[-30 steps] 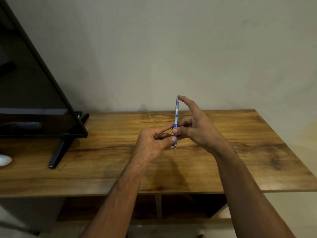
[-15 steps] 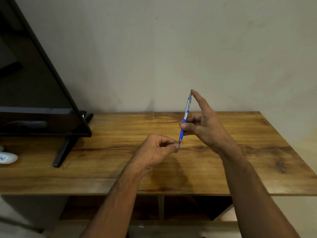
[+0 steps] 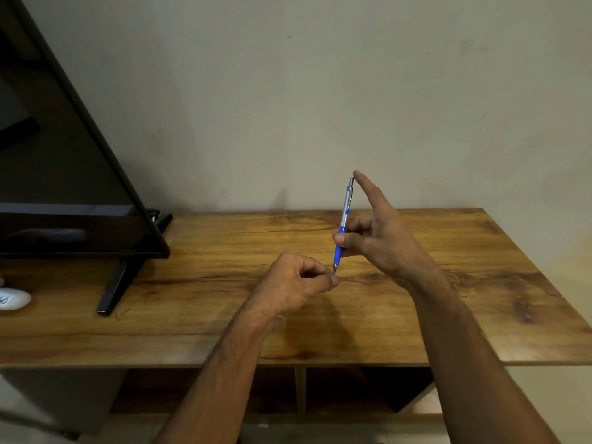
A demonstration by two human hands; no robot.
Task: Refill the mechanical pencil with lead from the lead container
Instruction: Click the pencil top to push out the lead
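While right hand (image 3: 386, 243) pinches the pencil (image 3: 345, 216), left hand (image 3: 293, 283) touches its tip.

A: Wall (image 3: 288, 91)?
B: Plain, pale, a few scuffs and specks. Light soft and even.
A: Furniture?
B: Wooden table (image 3: 160, 315), dark grain streaks, back edge against the wall. Black screen (image 3: 64, 187) at left, standing on a slanted black leg (image 3: 117, 286). Small white object (image 3: 12, 299) at the left edge, cut off.
A: Below?
B: Open compartments (image 3: 352, 389) under the top, with an upright divider. Pale floor (image 3: 288, 431).
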